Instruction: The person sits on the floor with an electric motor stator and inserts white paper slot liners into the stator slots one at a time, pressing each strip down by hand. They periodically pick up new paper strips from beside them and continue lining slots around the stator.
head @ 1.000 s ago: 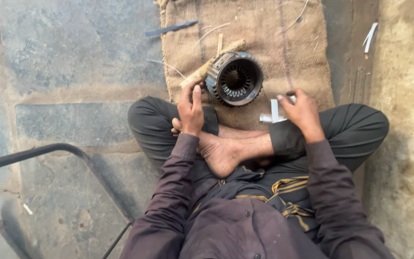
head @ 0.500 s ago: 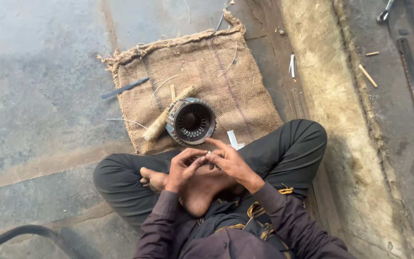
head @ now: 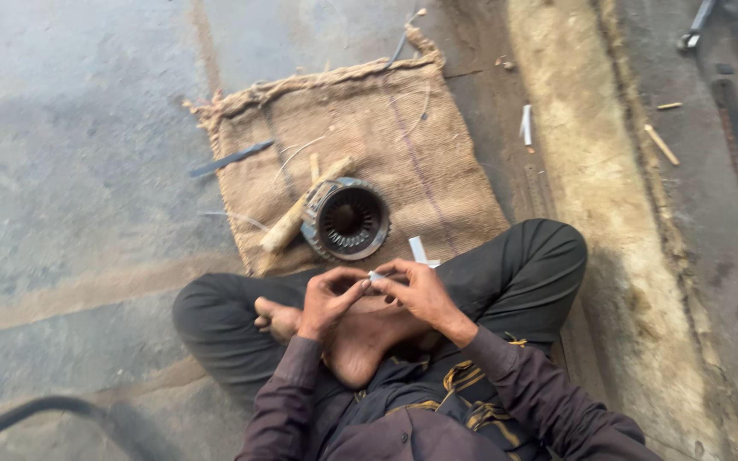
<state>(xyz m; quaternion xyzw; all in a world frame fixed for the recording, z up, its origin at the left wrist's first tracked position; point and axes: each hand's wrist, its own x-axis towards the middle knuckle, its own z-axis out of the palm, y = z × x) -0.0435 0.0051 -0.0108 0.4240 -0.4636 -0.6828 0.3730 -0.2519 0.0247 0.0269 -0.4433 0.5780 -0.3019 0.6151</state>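
Small white strip [head: 375, 276]: pinched between the fingertips of both hands, held above the crossed legs, just in front of the bare foot [head: 354, 346]. Too small to tell the material.

Left hand [head: 328, 300]: grip clenched on the strip's left end, thumb and forefinger closed on it, other fingers curled.
Right hand [head: 420, 290]: grip grasping the strip's right end, fingers bent over it. The two hands touch at the fingertips.

Person sits cross-legged on the concrete floor [head: 70, 171], dark trousers, dark long sleeves.

Just ahead of the hands, on a burlap sack [head: 437, 171] spread flat on the floor:
- round metal stator [head: 346, 219], lying on its side, slotted bore facing the camera, near the sack's near edge
- wooden stick [head: 301, 215] lying tilted, touching the stator's left side
- a thinner wooden piece [head: 314, 167] just behind it
- another white strip [head: 418, 249] on the sack, between the stator and the right knee, apart from the hands

Flat dark metal blade [head: 231, 159] lies half on the sack's left edge, half on the floor. One more white strip [head: 525, 125] on the floor right of the sack, well apart. Small wooden sticks [head: 661, 144] lie further right, beyond a raised sandy band [head: 591, 188].
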